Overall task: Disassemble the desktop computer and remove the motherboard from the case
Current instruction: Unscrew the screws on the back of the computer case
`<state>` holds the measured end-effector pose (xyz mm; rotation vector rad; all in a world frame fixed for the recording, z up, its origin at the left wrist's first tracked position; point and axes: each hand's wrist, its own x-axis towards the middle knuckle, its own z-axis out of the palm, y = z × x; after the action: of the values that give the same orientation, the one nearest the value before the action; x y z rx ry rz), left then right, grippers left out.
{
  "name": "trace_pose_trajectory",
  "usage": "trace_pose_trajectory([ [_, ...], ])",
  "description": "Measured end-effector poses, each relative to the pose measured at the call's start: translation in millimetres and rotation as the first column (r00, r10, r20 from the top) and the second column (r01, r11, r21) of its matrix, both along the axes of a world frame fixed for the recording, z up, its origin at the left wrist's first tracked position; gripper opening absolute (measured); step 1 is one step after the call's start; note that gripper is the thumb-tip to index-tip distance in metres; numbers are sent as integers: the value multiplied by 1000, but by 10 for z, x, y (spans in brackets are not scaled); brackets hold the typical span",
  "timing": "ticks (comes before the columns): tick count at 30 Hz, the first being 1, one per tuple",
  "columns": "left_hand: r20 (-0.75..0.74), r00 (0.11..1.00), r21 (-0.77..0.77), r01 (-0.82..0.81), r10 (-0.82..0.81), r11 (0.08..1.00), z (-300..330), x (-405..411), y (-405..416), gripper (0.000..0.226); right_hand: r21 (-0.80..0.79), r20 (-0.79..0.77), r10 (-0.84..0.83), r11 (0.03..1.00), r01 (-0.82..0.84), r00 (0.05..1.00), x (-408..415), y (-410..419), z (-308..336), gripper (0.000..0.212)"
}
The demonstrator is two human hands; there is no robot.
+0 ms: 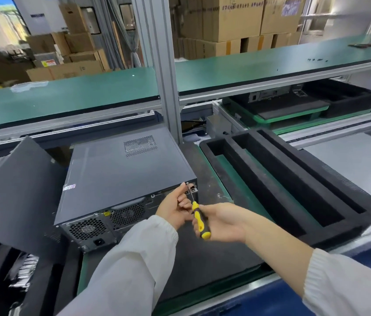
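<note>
A dark grey desktop computer case [120, 176] lies flat on a black mat, its rear panel with fan grilles and power socket facing me. My right hand [221, 222] grips a yellow-and-black screwdriver [199, 221], whose tip meets a screw [187, 183] at the case's rear top right corner. My left hand [175, 208] rests against the rear panel right beside that screw, its fingertips touching the screwdriver's shaft. The case's cover is closed, so the motherboard is hidden.
A black foam tray [282, 179] with long slots sits right of the case. A dark grey panel [13, 190] leans at the left. An aluminium post [168, 87] rises behind the case, under a green shelf [66, 96]. Another tray holding a computer [294, 101] sits beyond.
</note>
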<state>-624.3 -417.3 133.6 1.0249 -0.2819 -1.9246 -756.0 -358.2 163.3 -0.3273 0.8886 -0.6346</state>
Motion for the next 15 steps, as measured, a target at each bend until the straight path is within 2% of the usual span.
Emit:
trace_pose_trajectory([
  [3, 25, 1000, -7, -16, 16, 1000, 19, -14, 1, 10, 17, 7, -60, 998, 59, 998, 54, 38, -30, 17],
  [7, 40, 999, 18, -36, 36, 999, 38, -40, 9, 18, -11, -53, -63, 998, 63, 997, 91, 73, -54, 7],
  [12, 40, 997, 9, -66, 66, 998, 30, -58, 21, 20, 15, 83, -66, 998, 65, 994, 36, 43, -45, 25],
  [15, 38, 997, 0, -68, 68, 998, 8, -60, 12, 21, 32, 121, -69, 997, 66, 990, -44, 41, -22, 20],
])
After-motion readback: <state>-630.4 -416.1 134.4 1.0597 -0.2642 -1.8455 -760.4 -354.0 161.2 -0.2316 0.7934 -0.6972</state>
